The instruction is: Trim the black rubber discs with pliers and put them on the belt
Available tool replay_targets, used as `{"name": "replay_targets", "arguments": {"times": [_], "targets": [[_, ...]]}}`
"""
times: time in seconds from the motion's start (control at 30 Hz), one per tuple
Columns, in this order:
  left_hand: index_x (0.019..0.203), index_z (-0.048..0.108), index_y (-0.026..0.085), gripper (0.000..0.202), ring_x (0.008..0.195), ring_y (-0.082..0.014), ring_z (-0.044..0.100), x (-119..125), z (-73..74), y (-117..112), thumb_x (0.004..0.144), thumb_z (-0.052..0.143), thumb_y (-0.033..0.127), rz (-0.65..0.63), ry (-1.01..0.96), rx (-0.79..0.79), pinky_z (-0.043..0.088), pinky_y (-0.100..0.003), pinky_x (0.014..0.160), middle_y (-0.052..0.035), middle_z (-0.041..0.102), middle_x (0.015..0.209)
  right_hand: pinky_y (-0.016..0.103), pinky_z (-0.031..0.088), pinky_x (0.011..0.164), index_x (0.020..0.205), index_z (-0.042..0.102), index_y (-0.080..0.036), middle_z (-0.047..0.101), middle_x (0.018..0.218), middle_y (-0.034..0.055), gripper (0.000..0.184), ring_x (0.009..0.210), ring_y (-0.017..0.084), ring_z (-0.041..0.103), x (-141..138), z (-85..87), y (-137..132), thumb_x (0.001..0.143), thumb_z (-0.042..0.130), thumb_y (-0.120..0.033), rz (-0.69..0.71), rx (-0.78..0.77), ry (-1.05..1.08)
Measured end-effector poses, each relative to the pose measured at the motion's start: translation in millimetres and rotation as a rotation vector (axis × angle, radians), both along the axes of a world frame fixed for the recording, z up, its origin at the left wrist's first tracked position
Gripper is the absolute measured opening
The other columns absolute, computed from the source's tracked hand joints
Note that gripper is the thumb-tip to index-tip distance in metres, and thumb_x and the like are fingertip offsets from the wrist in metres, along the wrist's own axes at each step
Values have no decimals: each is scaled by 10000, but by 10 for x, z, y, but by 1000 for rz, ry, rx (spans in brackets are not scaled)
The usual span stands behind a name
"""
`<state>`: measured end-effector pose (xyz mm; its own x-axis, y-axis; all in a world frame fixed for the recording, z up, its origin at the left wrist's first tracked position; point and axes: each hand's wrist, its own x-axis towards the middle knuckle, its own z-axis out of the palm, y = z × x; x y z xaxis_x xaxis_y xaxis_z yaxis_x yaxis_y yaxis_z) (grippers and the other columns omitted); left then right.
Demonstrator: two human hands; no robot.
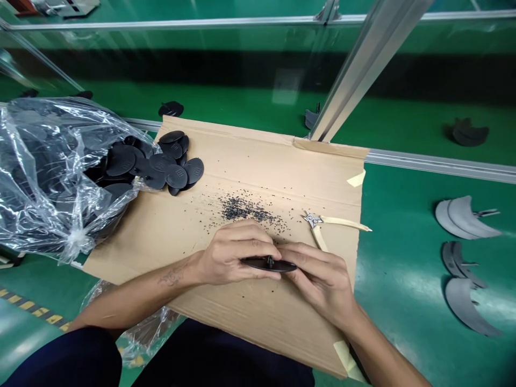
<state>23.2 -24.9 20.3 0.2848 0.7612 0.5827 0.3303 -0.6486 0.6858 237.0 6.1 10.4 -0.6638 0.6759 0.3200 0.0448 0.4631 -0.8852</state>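
Black disc: it is over the near half of the cardboard, seen almost from its edge, with a small stem standing at its middle
Left hand: partly curled, with fingers and thumb closed around the left end of the disc
Right hand: bent inward, fingertips gathered in a pinch at the right end of the same disc; what the hidden fingertips do exactly, I cannot tell
Nippers: lying on the right part of the cardboard, handles spread, no hand touching them
Black bits: scattered at the middle of the cardboard, just beyond the hands
Disc pile: at the far left corner of the cardboard, overlapping, in front of the mouth of the plastic bag, which holds many more
Progress: one disc is in hand, I judge, and the many bits suggest that much work is done; which of the other discs are finished or left, I cannot tell
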Motion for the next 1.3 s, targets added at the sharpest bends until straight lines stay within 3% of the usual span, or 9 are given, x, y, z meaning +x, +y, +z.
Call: {"name": "replay_targets", "arguments": {"times": [0.1,0.2,0.3,0.4,0.57,0.7,0.87,1.0,1.3], "targets": [[1139,692,211,341,867,-167,668,-29,8,3,887,700,439,-89,-35,-126,584,-341,791,-58,715,932,331,626,750,1200,738,-266,742,1034,73,288,912,213,723,-20,15,-16,987,575,-162,-29,-64,2],[1207,671,213,300,921,-171,662,-42,4,-1,926,670,319,-101,-48,-224,581,-342,811,-82,705,1001,340,621,751,1191,739,-271,738,1049,71,261,905,213,719,-7,66,17,988,588,-203,-39,-52,-29],[1194,667,215,272,898,-159,669,-29,-8,-8,921,667,219,-21,-30,-205,585,-319,778,-68,716,980,412,587,892,1260,682,-251,690,1187,95,287,1066,249,670,81,125,141,983,637,-311,-55,115,-173],[1131,666,191,245,861,-147,669,-17,-21,-3,893,706,230,96,-15,-164,586,-297,753,-55,724,959,538,503,986,1326,612,-212,606,1298,153,467,1219,347,550,231,132,317,959,642,-499,-216,383,-483],[1100,668,181,221,887,-147,653,-42,-68,22,885,710,209,165,4,-84,570,-298,770,-51,709,952,501,517,789,1269,620,-147,592,1181,190,489,1050,378,540,389,50,465,991,525,-538,-320,523,-851],[1122,687,206,229,881,-148,651,-62,-108,33,894,702,220,173,6,-113,560,-302,761,-50,710,962,450,511,820,1292,609,-181,581,1138,149,368,1001,313,572,327,110,385,1037,460,-401,-348,434,-691],[1106,703,202,242,878,-154,679,-45,-116,43,869,743,228,141,-63,-142,574,-325,801,-52,758,959,369,525,870,1368,559,-203,557,1142,122,342,1062,245,588,196,241,230,1046,452,-251,-228,290,-313],[1084,714,191,215,889,-163,701,-29,-128,55,872,739,221,116,-128,-133,585,-335,808,-56,771,940,360,550,746,1320,595,-176,582,1061,121,324,944,230,612,143,214,163,1008,509,-188,-179,348,-244],[1073,717,166,227,863,-159,700,-43,-135,76,852,754,194,86,-111,-73,583,-313,786,-69,773,928,374,532,689,1296,606,-170,671,1049,129,304,852,229,627,155,185,196,996,602,-219,-169,578,-281]]}}
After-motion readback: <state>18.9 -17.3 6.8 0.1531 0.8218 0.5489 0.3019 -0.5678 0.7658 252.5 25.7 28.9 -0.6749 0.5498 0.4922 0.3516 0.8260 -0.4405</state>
